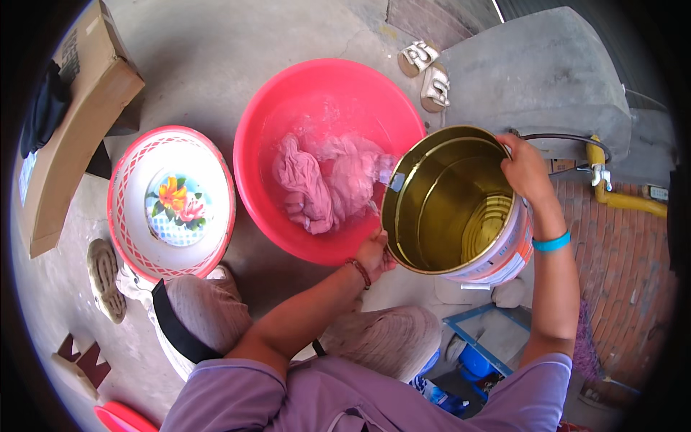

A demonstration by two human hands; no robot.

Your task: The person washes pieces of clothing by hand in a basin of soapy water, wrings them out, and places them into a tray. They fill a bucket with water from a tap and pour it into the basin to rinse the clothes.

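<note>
Both my hands grip a large metal bucket [448, 200] with a gold-coloured inside, tilted towards a pink plastic basin [329, 73]. My left hand [373, 252] holds the bucket's near lower rim, close to the basin's edge. On the far right side of that rim, my right hand [522, 164] has its fingers hooked over. Water pours from the bucket's lip into the basin. Pink wet cloth [307, 183] lies in the basin's water, which is rippled and bubbly. The bucket's printed outside is only partly visible.
A white enamel basin [162, 259] with a flower print stands to the left. Beyond it is a cardboard box [86, 129]. White sandals [426, 67] lie near a concrete block [529, 81]. A tap [600, 175] on a yellow pipe is at right, above brick paving [621, 254].
</note>
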